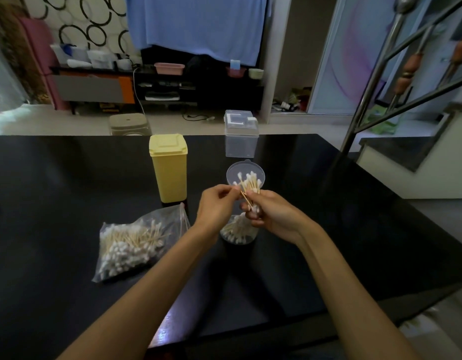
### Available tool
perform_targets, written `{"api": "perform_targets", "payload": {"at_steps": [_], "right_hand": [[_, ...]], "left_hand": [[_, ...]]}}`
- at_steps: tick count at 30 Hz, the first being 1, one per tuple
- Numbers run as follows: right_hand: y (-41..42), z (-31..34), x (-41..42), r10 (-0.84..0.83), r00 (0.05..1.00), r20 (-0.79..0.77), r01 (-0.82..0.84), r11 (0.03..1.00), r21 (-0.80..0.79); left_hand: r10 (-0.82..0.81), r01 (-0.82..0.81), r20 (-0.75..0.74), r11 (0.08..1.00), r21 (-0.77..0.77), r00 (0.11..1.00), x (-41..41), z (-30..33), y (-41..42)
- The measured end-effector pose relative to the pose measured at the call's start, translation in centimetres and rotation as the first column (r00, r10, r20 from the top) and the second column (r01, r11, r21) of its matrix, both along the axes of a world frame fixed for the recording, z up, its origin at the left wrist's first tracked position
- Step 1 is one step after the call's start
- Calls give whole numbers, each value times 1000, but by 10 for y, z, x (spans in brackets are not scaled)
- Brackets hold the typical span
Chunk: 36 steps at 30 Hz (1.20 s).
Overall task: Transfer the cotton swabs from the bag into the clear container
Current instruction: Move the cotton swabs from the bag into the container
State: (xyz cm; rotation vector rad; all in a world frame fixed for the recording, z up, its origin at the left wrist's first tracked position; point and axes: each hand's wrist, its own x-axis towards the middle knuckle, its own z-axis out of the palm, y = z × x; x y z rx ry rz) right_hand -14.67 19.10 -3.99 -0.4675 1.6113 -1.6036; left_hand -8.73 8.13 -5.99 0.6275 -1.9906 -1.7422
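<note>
Both forearms reach in from the near edge over the black table (69, 178); my right hand (271, 216) grasps 1 bundle of cotton swabs (249, 188), fanned upward, directly above the clear container (239, 232); my left hand (216, 206) pinches the bundle's edge with its fingertips, apparently straightening it. Progress, as judged: partial; the container, standing just right of the bag (136, 245), already holds a layer of swabs, yet the bag lies on its side to my left with a large heap inside, so most of the transfer remains. Swabs: thin pale wooden sticks, white cotton tips at both ends. Round clear lid (245, 168) lies behind the container; 1 yellow box (168, 167) stands beside it.
</note>
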Motion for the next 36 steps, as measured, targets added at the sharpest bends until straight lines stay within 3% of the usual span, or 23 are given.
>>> {"api": "perform_targets", "payload": {"at_steps": [4,6,8,10,13,15,17,18,21,23,27,32,36], "right_hand": [[0,0,0,37,984,-175,-11,989,147],[2,2,2,52,972,-228,-19,989,144],[6,6,3,84,960,-268,-50,990,131],[11,10,3,186,943,-277,-150,978,147],[12,12,5,361,901,-241,-309,923,228],[12,11,5,400,891,-217,-341,903,262],[13,12,4,415,887,-204,-349,890,293],[13,11,3,422,885,-197,-354,884,306],[14,9,0,409,897,-167,-358,895,267],[14,9,-3,365,915,-173,-321,917,236],[16,8,-7,247,957,-150,-222,961,166],[10,6,-7,-91,979,-183,104,993,61],[-9,-2,-2,-340,840,-422,392,919,39]], "left_hand": [[1,-4,-38,997,-82,999,-2,-10,-4],[1,-6,-50,995,-101,999,-1,-9,-5],[33,-30,24,992,-120,999,0,-4,-11],[-44,75,177,982,-173,983,1,9,-16],[-141,332,394,815,-474,908,1,26,-20],[-109,393,444,678,-620,889,-1,29,-24],[-76,432,473,552,-713,878,-3,25,-27],[-93,458,489,534,-711,867,-4,22,-28],[-209,440,413,659,-610,886,-6,11,-26],[-181,314,276,749,-583,944,-8,5,-23],[-144,195,136,826,-529,980,-11,1,-13],[-5,22,39,889,-457,999,-19,2,-8],[71,-51,27,890,-452,997,-24,8,6]]}}
